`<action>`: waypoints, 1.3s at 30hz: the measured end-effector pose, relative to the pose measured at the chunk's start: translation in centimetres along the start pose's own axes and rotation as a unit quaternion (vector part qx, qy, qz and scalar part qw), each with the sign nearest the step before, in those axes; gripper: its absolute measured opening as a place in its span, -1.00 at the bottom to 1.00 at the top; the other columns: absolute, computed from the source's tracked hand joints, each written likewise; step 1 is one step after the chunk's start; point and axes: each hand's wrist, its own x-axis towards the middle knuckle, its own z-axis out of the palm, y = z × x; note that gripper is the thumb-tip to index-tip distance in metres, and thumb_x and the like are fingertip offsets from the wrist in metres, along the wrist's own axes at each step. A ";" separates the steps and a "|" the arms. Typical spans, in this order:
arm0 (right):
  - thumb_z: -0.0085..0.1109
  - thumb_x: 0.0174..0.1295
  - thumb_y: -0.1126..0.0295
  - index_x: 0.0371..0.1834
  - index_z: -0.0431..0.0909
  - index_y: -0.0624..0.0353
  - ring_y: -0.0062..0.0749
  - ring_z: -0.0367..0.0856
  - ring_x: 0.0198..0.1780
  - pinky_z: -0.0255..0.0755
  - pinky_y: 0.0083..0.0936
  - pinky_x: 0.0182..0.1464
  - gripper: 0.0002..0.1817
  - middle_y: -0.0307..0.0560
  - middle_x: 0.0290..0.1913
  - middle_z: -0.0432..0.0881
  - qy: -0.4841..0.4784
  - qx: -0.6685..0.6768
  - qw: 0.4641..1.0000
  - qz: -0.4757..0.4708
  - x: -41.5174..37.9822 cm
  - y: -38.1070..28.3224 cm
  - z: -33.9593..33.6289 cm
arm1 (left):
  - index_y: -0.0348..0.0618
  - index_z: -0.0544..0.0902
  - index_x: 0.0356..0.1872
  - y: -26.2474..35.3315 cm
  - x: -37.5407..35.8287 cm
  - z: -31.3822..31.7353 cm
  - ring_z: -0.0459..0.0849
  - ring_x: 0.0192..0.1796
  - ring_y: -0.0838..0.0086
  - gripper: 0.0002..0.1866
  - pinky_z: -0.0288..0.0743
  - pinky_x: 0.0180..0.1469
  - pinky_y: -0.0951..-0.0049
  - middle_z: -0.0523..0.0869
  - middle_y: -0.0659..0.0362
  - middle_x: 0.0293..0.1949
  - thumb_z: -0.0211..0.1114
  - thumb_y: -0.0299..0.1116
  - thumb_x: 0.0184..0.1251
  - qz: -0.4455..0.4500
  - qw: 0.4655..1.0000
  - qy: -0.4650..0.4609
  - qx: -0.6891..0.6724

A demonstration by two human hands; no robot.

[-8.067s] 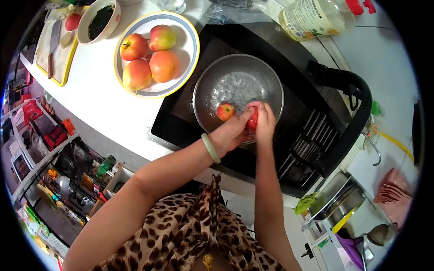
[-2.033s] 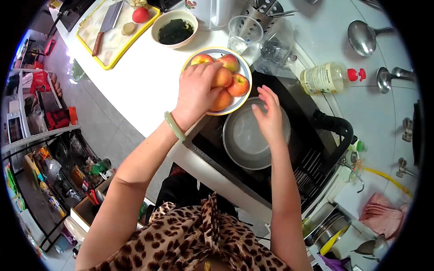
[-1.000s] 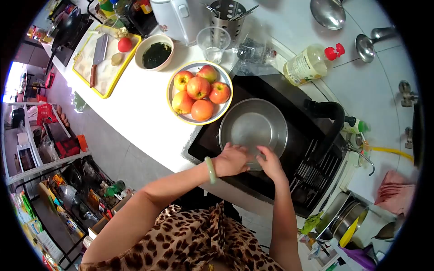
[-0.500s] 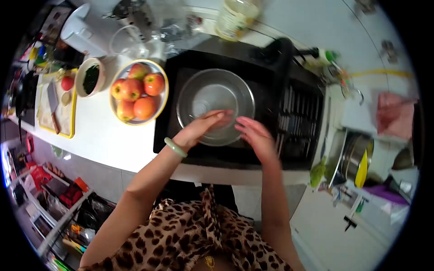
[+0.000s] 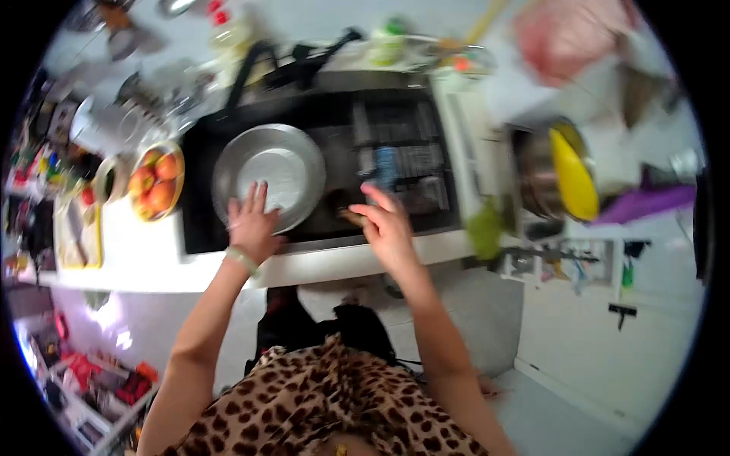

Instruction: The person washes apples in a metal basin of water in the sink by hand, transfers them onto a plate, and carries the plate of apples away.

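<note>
A round metal basin [image 5: 296, 163] sits in the left part of the black sink [image 5: 199, 228]. My left hand [image 5: 255, 226], fingers spread, overlaps the basin's near rim. Over the sink to the right of the basin, my right hand [image 5: 386, 228] has its fingers apart with nothing between them. A black faucet [image 5: 251, 72] stands behind the basin. In the sink's right half lies a dark slotted rack [image 5: 414, 159], with a small bluish thing [image 5: 386, 166] on it.
Left of the sink, a plate [image 5: 179, 191] holds several apples. Beyond it are a bowl [image 5: 101, 176] and a yellow-edged cutting board [image 5: 97, 254] with a knife [image 5: 78, 239]. A metal pot [image 5: 536, 178] and a yellow thing [image 5: 570, 175] stand on the right.
My view has turned rightward, so the sink and basin appear farther left. My hands have drawn apart: the left stays at the basin, the right has moved off it to the right.
</note>
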 end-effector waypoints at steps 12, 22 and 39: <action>0.18 0.20 0.44 0.13 0.56 0.02 -0.10 0.50 -0.03 0.45 -0.29 0.00 -0.61 0.09 0.08 0.45 0.299 -0.321 0.883 0.168 -10.5 8.6 -37.7 | -0.18 0.63 0.04 19.3 2.0 -9.3 0.54 -0.14 0.66 -0.73 0.44 -0.05 0.58 0.63 0.29 -0.15 0.22 -0.51 0.34 0.109 0.711 -0.043 -0.694; 0.10 0.28 0.34 -0.01 0.59 0.20 -0.06 0.54 -0.03 0.45 -0.23 0.00 -0.73 0.07 -0.05 0.53 0.251 -0.361 0.867 0.234 -12.1 9.9 -42.5 | -0.23 0.59 0.10 35.1 7.4 -19.5 0.57 -0.01 0.59 -0.72 0.42 0.08 0.59 0.66 0.19 0.00 0.14 -0.47 0.41 0.406 0.601 -0.103 -0.681; 0.24 0.03 0.42 0.05 0.57 0.20 -0.02 0.50 0.13 0.39 -0.19 0.17 -0.56 0.02 0.11 0.54 0.122 -0.288 0.928 -0.204 -13.2 -0.2 -48.6 | -0.13 0.33 0.32 55.4 3.7 -29.1 0.47 0.24 0.42 -0.60 0.33 0.32 0.39 0.46 0.14 0.23 -0.05 -0.30 0.54 0.417 0.113 -0.293 -0.853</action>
